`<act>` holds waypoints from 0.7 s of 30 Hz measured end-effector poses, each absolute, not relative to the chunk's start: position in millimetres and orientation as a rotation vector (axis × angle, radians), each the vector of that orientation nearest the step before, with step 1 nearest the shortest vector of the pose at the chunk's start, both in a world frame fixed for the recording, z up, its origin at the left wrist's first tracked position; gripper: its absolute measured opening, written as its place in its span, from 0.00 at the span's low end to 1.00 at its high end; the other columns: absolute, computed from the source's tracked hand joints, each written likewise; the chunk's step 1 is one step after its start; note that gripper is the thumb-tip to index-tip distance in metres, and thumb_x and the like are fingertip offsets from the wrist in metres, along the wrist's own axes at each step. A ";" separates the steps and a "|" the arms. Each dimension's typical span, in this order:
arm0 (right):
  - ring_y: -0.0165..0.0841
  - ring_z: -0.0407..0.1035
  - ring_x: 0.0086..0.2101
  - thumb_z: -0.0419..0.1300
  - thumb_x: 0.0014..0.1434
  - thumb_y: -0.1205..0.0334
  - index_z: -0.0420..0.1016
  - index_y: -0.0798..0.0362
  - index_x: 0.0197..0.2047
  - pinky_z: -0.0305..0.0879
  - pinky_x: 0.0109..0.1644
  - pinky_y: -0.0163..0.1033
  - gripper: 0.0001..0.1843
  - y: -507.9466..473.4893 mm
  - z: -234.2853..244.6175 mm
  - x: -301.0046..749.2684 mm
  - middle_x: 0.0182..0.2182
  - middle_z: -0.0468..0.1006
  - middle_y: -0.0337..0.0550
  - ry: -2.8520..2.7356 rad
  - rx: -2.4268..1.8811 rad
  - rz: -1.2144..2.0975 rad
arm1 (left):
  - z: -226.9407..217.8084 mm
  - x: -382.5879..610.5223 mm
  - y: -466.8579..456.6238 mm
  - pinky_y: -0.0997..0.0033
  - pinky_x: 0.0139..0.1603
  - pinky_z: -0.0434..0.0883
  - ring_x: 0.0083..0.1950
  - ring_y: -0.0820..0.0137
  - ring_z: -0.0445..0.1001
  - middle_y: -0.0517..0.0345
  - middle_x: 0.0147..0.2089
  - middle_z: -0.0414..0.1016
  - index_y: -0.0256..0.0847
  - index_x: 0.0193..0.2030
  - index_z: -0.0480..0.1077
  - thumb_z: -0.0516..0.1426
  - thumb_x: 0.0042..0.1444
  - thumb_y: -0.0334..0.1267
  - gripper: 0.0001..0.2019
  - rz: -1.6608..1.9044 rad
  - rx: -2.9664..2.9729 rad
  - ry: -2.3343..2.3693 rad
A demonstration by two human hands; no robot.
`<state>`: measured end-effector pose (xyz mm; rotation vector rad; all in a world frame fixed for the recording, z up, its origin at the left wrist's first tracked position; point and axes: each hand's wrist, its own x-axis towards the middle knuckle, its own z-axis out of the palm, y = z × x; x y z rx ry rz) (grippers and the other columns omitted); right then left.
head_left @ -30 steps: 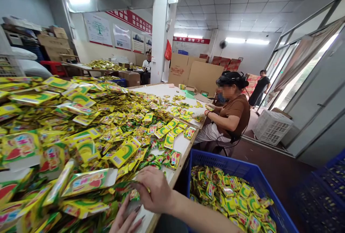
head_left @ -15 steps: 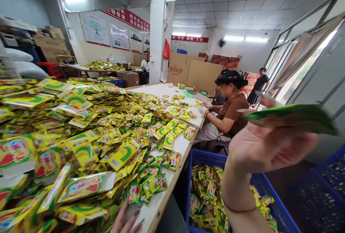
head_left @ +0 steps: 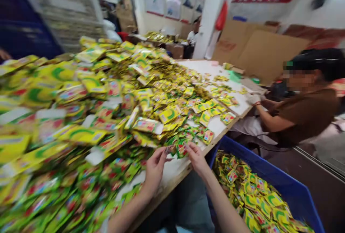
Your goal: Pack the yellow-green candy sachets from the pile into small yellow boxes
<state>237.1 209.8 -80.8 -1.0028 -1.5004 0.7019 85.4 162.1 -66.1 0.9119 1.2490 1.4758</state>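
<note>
A large heap of yellow and green snack packets [head_left: 88, 100] covers the white table [head_left: 172, 170]. Both my hands reach to the small green packets [head_left: 181, 149] at the heap's near edge. My left hand [head_left: 155, 168] pinches at one of these packets with thumb and fingers. My right hand [head_left: 196, 157] touches the same cluster, fingers bent over it. The picture is blurred by motion, so the exact grip is unclear.
A blue crate [head_left: 285, 190] with several packets stands on the floor to my right, below the table edge. A seated co-worker in a brown shirt [head_left: 304, 114] works at the table's far right. Cardboard boxes [head_left: 258, 51] and a white pillar [head_left: 210, 17] stand behind.
My right hand, which was raised over the crate with green packets, has come back to the table edge. My left hand has moved forward to the green packets. The view has swung left.
</note>
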 end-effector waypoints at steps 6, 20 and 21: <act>0.32 0.68 0.23 0.55 0.66 0.44 0.71 0.50 0.30 0.67 0.23 0.36 0.21 201.3 -104.5 245.2 0.22 0.71 0.38 -1.535 -0.947 1.162 | -76.7 92.3 158.9 0.68 0.37 0.77 0.36 0.66 0.78 0.52 0.38 0.80 0.36 0.43 0.76 0.68 0.46 0.54 0.24 1.419 0.910 1.296; 0.29 0.60 0.26 0.61 0.62 0.48 0.68 0.51 0.29 0.61 0.31 0.34 0.17 188.4 -101.1 246.7 0.24 0.66 0.35 -1.492 -0.991 1.163 | -88.6 96.4 151.3 0.72 0.38 0.71 0.38 0.71 0.73 0.57 0.40 0.73 0.41 0.58 0.60 0.59 0.59 0.39 0.21 1.375 1.114 1.224; 0.29 0.61 0.25 0.62 0.61 0.48 0.68 0.51 0.30 0.61 0.31 0.34 0.17 188.6 -101.5 246.7 0.24 0.66 0.34 -1.484 -0.993 1.164 | -89.0 96.5 151.9 0.73 0.37 0.70 0.37 0.71 0.73 0.59 0.38 0.72 0.41 0.57 0.60 0.59 0.59 0.39 0.21 1.380 1.117 1.232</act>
